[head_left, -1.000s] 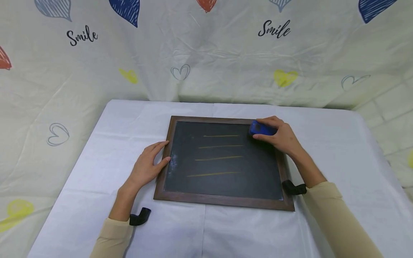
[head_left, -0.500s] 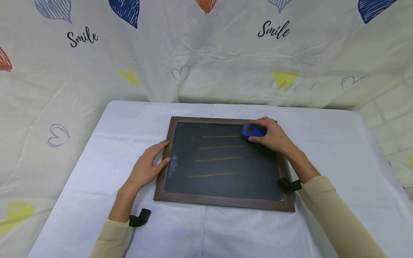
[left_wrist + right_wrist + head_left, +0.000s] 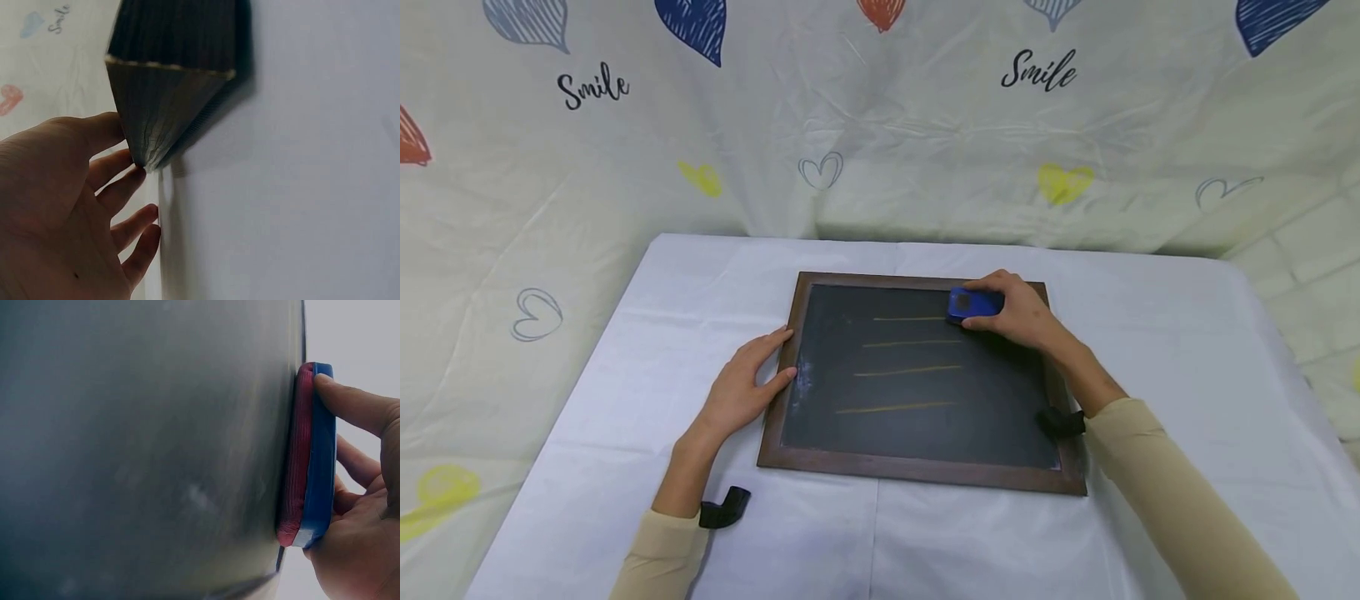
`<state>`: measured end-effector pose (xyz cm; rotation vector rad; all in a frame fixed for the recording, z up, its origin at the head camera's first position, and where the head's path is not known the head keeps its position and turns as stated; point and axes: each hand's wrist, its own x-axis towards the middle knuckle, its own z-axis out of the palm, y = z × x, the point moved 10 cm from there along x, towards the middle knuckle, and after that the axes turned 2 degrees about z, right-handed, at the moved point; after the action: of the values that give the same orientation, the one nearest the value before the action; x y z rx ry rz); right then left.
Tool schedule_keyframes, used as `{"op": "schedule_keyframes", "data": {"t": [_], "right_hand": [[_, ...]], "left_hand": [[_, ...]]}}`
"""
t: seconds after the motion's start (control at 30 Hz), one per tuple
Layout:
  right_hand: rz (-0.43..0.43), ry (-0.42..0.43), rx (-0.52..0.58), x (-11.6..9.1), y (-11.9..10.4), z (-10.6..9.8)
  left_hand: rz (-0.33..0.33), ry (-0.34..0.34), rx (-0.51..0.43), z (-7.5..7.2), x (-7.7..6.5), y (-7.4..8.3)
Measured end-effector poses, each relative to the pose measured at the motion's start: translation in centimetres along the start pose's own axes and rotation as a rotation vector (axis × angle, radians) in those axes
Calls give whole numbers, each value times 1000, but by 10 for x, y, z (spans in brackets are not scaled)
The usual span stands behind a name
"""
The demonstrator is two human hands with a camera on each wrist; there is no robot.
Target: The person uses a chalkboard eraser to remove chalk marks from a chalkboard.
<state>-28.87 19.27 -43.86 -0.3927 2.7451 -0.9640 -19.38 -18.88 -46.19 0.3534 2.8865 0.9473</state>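
A chalkboard [image 3: 917, 433] in a brown wooden frame lies on the white cloth, with several yellow chalk lines across it. My right hand [image 3: 1026, 315] grips a blue board eraser [image 3: 973, 304] between thumb and fingers at the board's upper right. The eraser overlaps the right end of the top line. Its pink pad [image 3: 297, 456] faces the board surface in the right wrist view. My left hand [image 3: 745, 385] rests along the left side of the frame, thumb and fingertips touching it. In the left wrist view, that hand [image 3: 75, 194] has its fingers extended at the frame's edge [image 3: 169, 94].
The white-covered table [image 3: 625, 400] stretches around the board. Behind it hangs a pale curtain [image 3: 925, 142] printed with hearts and the word Smile. Black wrist mounts [image 3: 725, 507] stick out from both sleeves, the right one over the board's right side.
My right hand has slid left with the eraser along the top of the board, reaching the top line, whose right end is now covered. The left hand has stayed put.
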Motion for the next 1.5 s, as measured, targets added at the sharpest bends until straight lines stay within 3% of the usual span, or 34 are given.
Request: {"op": "schedule_keyframes", "data": {"t": [0.7,1.5], "right_hand": [[-110,-129,41,33,-56,45],[-162,-185,68,57,-96,80]], "left_hand": [[-35,-1,-43,0,-2,-4],[-18,-6,-65,0,1,-5]]}}
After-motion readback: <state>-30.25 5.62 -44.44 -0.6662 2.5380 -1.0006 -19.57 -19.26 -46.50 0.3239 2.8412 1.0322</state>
